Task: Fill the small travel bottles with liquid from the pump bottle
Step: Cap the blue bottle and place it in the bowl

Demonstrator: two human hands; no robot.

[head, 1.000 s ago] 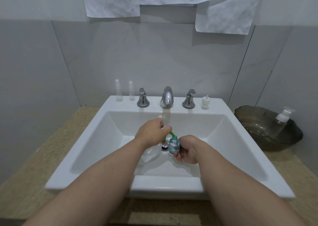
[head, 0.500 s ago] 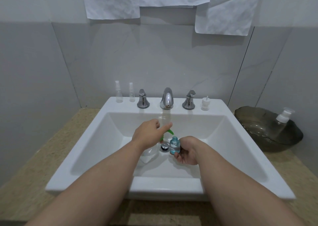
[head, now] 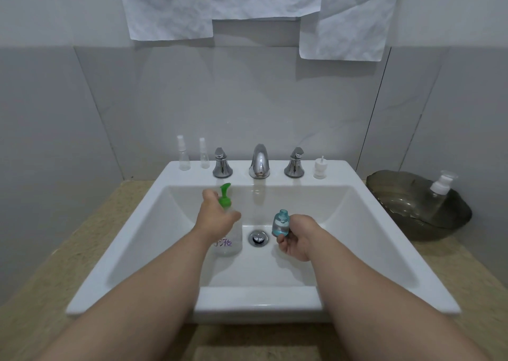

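In the white sink (head: 258, 305), the left hand (head: 218, 220) has its grip wrapped round the neck of the pump bottle (head: 230, 241), which is straight up with its green spout pointing toward the wall, while the right hand (head: 298, 237) pinches the little blue bottle (head: 281, 223) upright, open mouth up, near the drain (head: 258, 238).

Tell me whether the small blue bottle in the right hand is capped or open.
Open. The small blue bottle, held by the right hand, shows a bare neck with no cap.
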